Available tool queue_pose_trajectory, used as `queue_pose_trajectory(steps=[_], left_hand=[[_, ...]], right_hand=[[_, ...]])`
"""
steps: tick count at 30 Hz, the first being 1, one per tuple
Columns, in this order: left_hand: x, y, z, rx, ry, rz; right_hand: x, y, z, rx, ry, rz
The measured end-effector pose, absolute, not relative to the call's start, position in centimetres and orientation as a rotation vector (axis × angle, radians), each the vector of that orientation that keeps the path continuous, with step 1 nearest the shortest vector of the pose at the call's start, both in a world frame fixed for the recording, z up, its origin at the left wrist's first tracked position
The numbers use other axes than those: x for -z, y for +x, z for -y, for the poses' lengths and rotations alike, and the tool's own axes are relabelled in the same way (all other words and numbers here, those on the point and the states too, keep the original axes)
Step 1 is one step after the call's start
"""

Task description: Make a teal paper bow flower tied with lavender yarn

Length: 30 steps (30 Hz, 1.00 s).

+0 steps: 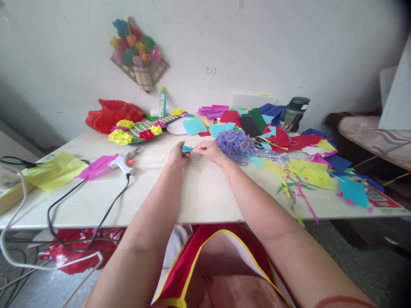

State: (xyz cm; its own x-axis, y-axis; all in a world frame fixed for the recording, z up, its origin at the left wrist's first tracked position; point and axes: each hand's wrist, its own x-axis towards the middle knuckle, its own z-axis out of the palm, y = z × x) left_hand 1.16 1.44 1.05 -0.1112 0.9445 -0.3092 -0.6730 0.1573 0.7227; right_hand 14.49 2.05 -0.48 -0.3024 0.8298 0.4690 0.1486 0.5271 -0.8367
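Between my two hands, above the middle of the table, is a small piece of folded turquoise paper (187, 149). My left hand (178, 155) is closed on its left side. At its right end my right hand (207, 150) pinches with thumb and fingertips; whether a thin strand also sits in that pinch I cannot tell. Just right of my right hand lies a tangled heap of lavender yarn (233, 144). Flat turquoise sheets (195, 126) rest behind my hands.
A glue gun (123, 163) with a black cord lies at left beside magenta (98, 167) and yellow paper (54, 171). Behind it are a paper-flower craft (138, 131), a red plastic bag (114, 115) and a glue tube (162, 102). Coloured scraps (308, 171) and a dark bottle (294, 114) occupy the right.
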Motion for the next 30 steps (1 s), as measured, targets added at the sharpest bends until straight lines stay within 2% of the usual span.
queue_pose_trajectory(steps=[5,11,22,30], left_hand=[[-0.8,0.8,-1.3,-1.385,0.525,-0.74],[-0.5,1.2,-0.9,-1.464,0.888,-0.656],[0.4,1.4,-1.6,-1.494,1.101,-0.894],[0.8,1.2,-1.9,-1.405,1.316,-1.139]], right_hand=[[0.2,14.7,-1.8,-0.866,-0.993,1.623],[-0.5,14.8,-1.0,-1.063,-1.01,1.434],[-1.2,14.8,-0.1,-1.19,-0.745,1.589],[-0.9,14.8,-0.4,-1.243,-0.958,1.561]])
